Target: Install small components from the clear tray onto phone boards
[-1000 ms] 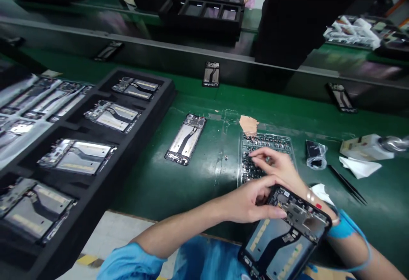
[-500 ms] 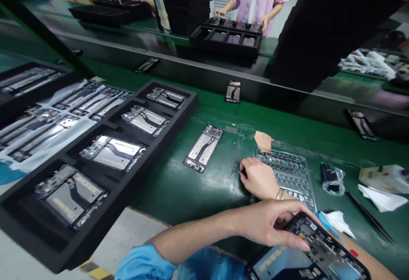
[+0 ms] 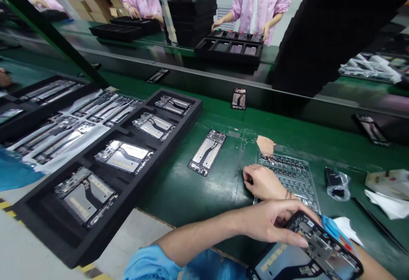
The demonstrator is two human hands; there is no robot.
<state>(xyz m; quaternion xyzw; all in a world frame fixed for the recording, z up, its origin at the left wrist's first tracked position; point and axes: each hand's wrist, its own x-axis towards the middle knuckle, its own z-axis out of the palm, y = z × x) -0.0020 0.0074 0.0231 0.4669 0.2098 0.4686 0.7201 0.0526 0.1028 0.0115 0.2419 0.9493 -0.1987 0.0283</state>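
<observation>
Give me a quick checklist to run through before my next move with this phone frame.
1. Phone frame secure in left hand: ok, fingers wrapped over its edge.
2. Right hand holding a small part: cannot tell, fingertips hidden.
3. Clear blister tray within reach: ok, right hand right beside it.
4. Tweezers at hand: ok, lying to the right.
5. Second phone frame away from hands: ok, lying apart on the mat.
</observation>
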